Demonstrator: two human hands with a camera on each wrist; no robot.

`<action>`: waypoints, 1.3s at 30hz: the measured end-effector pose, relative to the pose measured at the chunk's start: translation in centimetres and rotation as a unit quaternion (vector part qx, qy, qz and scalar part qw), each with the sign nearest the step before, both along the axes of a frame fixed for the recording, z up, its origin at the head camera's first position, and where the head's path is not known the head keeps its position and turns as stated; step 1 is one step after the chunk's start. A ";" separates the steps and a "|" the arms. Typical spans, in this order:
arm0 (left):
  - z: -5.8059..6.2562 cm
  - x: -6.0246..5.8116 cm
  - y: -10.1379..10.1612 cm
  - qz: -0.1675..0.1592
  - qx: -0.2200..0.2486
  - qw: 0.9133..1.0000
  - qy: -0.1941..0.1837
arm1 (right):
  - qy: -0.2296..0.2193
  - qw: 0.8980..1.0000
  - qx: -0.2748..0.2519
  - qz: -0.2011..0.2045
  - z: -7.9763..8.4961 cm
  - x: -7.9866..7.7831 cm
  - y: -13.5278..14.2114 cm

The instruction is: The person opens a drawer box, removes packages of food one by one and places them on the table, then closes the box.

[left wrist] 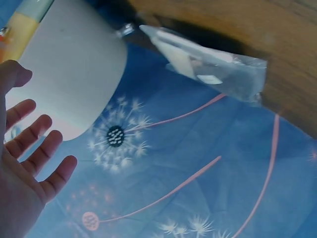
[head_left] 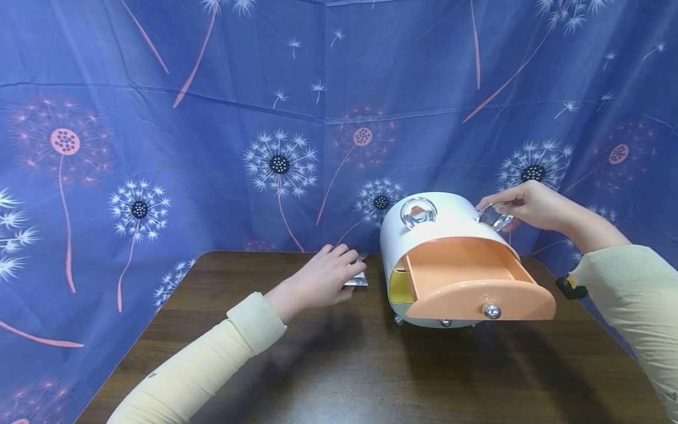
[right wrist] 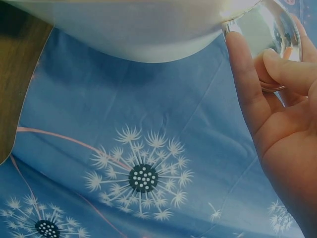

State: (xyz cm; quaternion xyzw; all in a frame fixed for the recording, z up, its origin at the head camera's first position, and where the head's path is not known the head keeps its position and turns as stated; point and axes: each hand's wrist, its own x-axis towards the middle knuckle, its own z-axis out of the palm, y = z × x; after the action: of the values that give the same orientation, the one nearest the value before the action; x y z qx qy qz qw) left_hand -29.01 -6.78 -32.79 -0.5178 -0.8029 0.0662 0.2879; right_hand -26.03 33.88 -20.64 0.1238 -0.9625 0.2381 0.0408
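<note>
A white rounded drawer box (head_left: 450, 212), shaped like an alarm clock, stands on the right of the table. Its orange top drawer (head_left: 482, 300) is pulled out, with a silver knob on the front. My right hand (head_left: 535, 206) pinches the shiny silver disc (right wrist: 265, 34) on the box's right shoulder between thumb and fingers. Left of the box, my left hand (head_left: 323, 277) is over a clear plastic packet (left wrist: 213, 69); in the left wrist view its fingers are spread and apart from the packet. The packet's contents are hard to make out.
A second silver disc (head_left: 418, 212) tops the box's left shoulder. A yellow drawer (head_left: 401, 287) shows below the orange one. Behind the brown wooden table (head_left: 339, 365) hangs a blue dandelion-print cloth (head_left: 212, 147). A dark object (head_left: 571, 287) sits by the right sleeve.
</note>
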 end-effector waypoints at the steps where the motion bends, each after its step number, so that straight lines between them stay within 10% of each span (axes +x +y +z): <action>1: 0.2 0.1 0.0 -0.001 0.000 1.000 -0.001 | 0.000 1.000 0.000 0.000 0.0 0.0 0.0; 39: 7.7 8.0 4.7 -0.106 0.070 0.991 0.051 | 0.004 1.000 -0.006 0.003 -0.2 -0.3 0.1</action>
State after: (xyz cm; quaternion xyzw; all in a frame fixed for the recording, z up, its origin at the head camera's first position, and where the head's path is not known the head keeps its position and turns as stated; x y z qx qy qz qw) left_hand -20.98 -2.13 -25.08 -0.5746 -0.7305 0.0053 0.3690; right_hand -26.35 33.99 -20.83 0.1269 -0.9606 0.2431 0.0442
